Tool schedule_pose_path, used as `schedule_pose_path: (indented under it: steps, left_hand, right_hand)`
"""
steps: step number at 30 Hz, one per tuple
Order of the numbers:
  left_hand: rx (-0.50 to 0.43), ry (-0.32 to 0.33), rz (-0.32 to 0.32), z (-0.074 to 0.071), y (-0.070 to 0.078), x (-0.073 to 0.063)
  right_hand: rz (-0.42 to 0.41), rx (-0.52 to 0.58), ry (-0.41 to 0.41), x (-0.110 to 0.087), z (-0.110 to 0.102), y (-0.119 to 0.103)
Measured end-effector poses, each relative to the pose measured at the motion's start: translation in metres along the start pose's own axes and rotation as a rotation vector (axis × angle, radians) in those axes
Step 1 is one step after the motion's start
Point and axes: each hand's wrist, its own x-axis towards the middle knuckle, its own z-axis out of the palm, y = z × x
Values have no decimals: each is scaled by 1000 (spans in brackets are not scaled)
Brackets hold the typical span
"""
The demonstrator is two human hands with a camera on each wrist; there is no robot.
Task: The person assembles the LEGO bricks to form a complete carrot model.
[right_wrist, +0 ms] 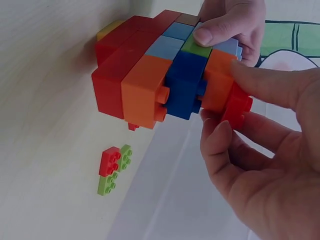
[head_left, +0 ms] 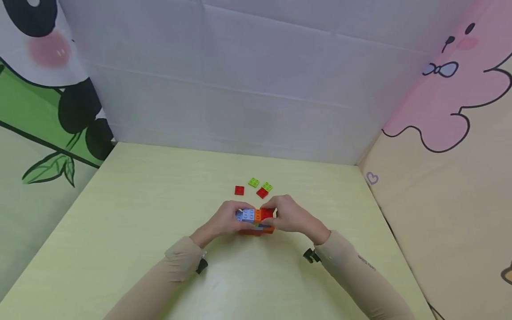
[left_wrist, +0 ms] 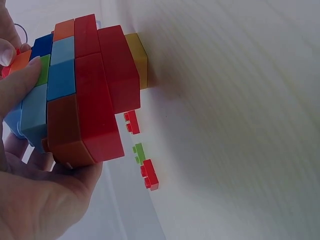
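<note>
A many-coloured structure of toy building bricks point(left_wrist: 97, 95) is held up between both hands, with red, orange, blue, light blue, green and brown bricks in layers and a yellow brick point(left_wrist: 140, 57) at its base. My left hand point(head_left: 226, 218) grips one end, thumb on the near side and fingers behind. At the opposite end of the top layer, my right hand point(head_left: 291, 214) pinches a small red brick point(right_wrist: 235, 107) beside an orange brick point(right_wrist: 219, 80). The red brick touches the orange one; whether it is pressed fully on, I cannot tell.
Beyond the hands on the pale table point(head_left: 152, 200) lie a loose red brick point(head_left: 239, 190), a green brick point(head_left: 254, 182), and another green brick point(head_left: 267, 186) touching a red one point(head_left: 262, 193). A white cloth wall point(head_left: 240, 102) stands behind, with printed panels at both sides.
</note>
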Motion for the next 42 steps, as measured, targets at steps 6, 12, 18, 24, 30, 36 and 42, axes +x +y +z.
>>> schedule_pose_path:
  steps: [6, 12, 18, 24, 30, 36, 42]
  left_hand:
    - [12, -3, -35, 1, 1, 0]
    - [4, -4, -34, 1, 0, 0]
    - [4, -6, -35, 3, -1, 0]
    - [-2, -3, -32, 2, -3, 0]
    - [-5, -6, -24, 2, -4, 1]
    - [5, 1, -35, 2, -4, 0]
    - [-5, 12, -68, 3, -7, 0]
  right_hand:
    - [-34, -9, 13, -1, 1, 4]
    - [-27, 17, 19, -2, 1, 6]
    - [-23, 53, 42, -2, 7, 12]
    - [-53, 93, 71, -1, 11, 18]
    - [-44, 126, 106, -1, 16, 23]
    - [15, 243, 145, -1, 26, 27]
    - [75, 411, 193, -1, 42, 35]
